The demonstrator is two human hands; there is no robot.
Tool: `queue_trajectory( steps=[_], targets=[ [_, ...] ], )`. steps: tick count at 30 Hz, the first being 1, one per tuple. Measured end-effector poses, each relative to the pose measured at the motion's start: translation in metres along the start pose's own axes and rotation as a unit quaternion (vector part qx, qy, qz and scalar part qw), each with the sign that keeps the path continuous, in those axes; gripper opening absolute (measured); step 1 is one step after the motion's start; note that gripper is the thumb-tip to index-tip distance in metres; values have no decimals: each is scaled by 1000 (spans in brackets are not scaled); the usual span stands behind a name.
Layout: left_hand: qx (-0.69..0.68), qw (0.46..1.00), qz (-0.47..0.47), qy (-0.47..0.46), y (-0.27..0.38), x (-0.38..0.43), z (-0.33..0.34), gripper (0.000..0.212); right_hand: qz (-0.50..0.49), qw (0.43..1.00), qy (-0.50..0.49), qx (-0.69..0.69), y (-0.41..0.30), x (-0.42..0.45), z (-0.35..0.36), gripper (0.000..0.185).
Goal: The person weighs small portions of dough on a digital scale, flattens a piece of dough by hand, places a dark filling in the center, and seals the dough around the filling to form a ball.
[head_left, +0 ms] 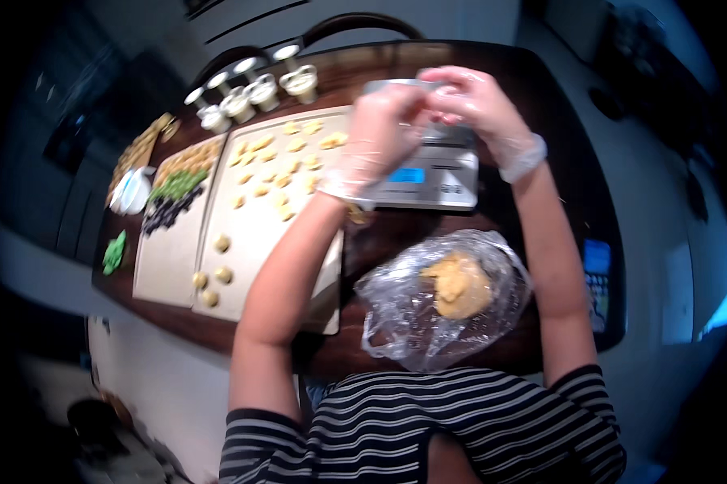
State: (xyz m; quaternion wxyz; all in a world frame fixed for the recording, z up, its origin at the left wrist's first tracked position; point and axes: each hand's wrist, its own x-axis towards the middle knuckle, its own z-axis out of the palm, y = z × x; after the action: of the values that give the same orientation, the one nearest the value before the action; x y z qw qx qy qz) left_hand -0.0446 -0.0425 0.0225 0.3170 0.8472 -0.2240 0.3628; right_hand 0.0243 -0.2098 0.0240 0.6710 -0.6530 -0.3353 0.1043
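Note:
My left hand (388, 130) and my right hand (475, 106), both in clear plastic gloves, meet above a digital kitchen scale (445, 181) with a lit blue display. Fingers curl towards each other, and whatever may lie between them is hidden and blurred. Nearer to me, a lump of yellow dough (460, 287) rests in a crumpled clear plastic bag (394, 308). Left of the scale, many small yellow dough pieces (296, 144) are spread over a pale board (254, 227), with several round balls (222, 274) near its lower left.
Another pale board (164, 260) carries tan, green and dark purple pieces. Several small white-filled cups (263, 94) stand behind the boards. A white container (132, 190) and a green item (115, 252) are at the far left. A phone-like device (597, 257) lies near the table's right edge.

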Motion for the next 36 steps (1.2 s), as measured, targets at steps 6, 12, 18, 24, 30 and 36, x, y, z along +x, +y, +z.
queue_trajectory(
  steps=[6,12,18,24,30,36],
  targets=[
    [26,978,-141,-150,-30,2,21,21,1,990,139,-23,-25,-5,-23,21],
    [-72,991,-116,8,-37,10,-10,18,-28,986,161,-22,-34,-10,-24,18],
    [-79,990,-115,18,-20,-3,-31,15,-27,992,106,-70,-20,-7,-20,22],
    [-61,992,-111,-5,-5,-12,-47,14,-13,993,97,-68,-27,-8,-13,18],
    [-33,995,-90,-42,18,-18,-72,15,-63,989,77,-108,-50,-18,-6,22],
    [-31,998,-26,-55,41,-49,-98,13,-14,989,-22,-147,-105,-54,20,24]
  ],
)
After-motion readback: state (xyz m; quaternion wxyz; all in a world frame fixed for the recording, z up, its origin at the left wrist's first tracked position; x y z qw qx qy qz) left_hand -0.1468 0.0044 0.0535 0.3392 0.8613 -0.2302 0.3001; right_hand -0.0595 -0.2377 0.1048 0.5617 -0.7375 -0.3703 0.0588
